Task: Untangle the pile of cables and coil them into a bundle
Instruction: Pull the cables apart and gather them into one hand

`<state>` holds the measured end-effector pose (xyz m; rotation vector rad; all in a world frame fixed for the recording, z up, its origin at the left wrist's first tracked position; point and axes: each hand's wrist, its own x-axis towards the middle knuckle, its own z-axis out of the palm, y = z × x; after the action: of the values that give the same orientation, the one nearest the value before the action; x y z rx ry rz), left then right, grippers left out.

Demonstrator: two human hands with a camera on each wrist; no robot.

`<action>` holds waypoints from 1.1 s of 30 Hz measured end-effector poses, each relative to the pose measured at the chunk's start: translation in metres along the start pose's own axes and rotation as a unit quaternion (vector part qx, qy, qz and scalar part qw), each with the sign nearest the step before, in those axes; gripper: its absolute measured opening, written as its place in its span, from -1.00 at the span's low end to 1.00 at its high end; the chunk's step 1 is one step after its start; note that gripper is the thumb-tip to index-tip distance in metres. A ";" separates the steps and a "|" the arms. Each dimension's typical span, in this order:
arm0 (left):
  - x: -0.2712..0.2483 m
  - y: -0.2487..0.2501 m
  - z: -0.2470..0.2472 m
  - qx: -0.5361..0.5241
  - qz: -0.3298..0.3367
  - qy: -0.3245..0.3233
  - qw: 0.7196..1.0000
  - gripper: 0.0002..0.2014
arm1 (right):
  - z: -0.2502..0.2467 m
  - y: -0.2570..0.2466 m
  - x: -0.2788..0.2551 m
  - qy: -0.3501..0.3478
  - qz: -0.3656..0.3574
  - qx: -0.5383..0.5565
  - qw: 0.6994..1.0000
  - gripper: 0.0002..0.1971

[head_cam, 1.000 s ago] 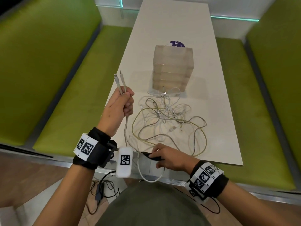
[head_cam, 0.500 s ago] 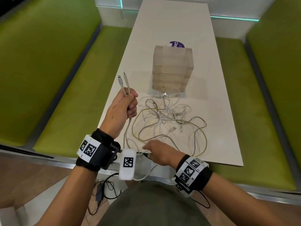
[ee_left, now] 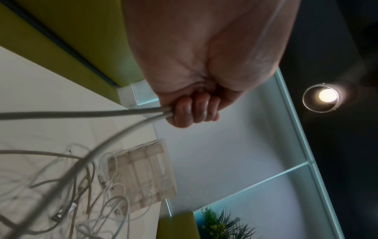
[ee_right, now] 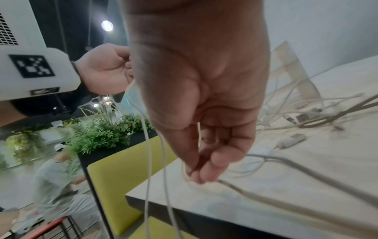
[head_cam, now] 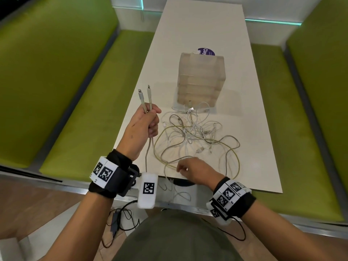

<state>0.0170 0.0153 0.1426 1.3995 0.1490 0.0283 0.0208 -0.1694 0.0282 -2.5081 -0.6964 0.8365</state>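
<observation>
My left hand (head_cam: 144,125) fisted the grey braided cable (head_cam: 148,150) just below both plugs, keeping its ends paired for coiling. My right hand (head_cam: 190,169) pinched a strand at the tangled white-and-yellow cable pile's (head_cam: 195,136) seven o'clock edge.

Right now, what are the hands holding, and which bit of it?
The left hand grips a grey cable just below its two plug ends. The right hand pinches a thin cable on the table edge, somewhere along its length.
</observation>
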 end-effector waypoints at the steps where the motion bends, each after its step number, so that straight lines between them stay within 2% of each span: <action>1: 0.000 -0.001 0.001 0.004 -0.002 0.000 1.000 -0.77 | -0.002 0.005 0.001 0.038 0.014 0.005 0.999 -0.77; 4: 0.000 -0.001 0.003 -0.009 -0.014 -0.023 1.000 -0.85 | -0.008 0.020 0.007 0.145 0.087 0.025 0.985 -0.79; 5: 0.000 -0.001 0.004 -0.025 -0.021 -0.040 0.999 -0.80 | -0.012 0.024 0.010 0.162 0.128 0.037 0.978 -0.78; 7: 0.002 -0.003 0.003 -0.046 -0.035 -0.066 0.996 -0.65 | -0.020 0.031 0.015 0.143 0.218 0.057 0.964 -0.60; 9: 0.002 -0.005 0.004 -0.032 -0.033 -0.074 0.996 -0.62 | -0.025 0.033 0.017 0.120 0.263 0.068 0.955 -0.45; 11: 0.003 -0.008 0.004 0.001 -0.023 -0.069 0.997 -0.65 | -0.024 0.034 0.019 0.135 0.265 0.085 0.951 -0.52; 14: 0.002 -0.014 0.000 0.039 0.007 -0.058 0.998 -0.71 | -0.022 0.036 0.027 0.153 0.262 0.120 0.945 -0.76; 17: 0.000 -0.018 -0.005 0.056 0.024 -0.049 0.997 -0.73 | -0.030 0.036 0.029 0.206 0.226 0.188 0.933 -0.86; 22: 0.002 -0.020 -0.006 0.017 0.030 -0.029 0.999 -0.84 | -0.070 0.020 0.009 0.333 0.098 0.333 0.876 -0.96; 26: 0.005 -0.021 -0.001 -0.013 0.020 -0.016 1.000 -0.87 | -0.101 0.005 -0.009 0.419 0.002 0.365 0.832 -0.79; 31: 0.006 -0.021 0.004 -0.032 0.014 -0.010 0.999 -0.88 | -0.138 -0.020 -0.027 0.496 -0.114 0.395 0.765 -0.84; 33: 0.007 -0.022 0.006 -0.035 0.015 -0.005 0.999 -0.88 | -0.153 -0.027 -0.031 0.505 -0.152 0.396 0.752 -0.88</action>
<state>0.0229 0.0066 0.1217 1.3316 0.1180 0.0513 0.0881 -0.1982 0.1692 -1.5907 -0.2323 -0.3591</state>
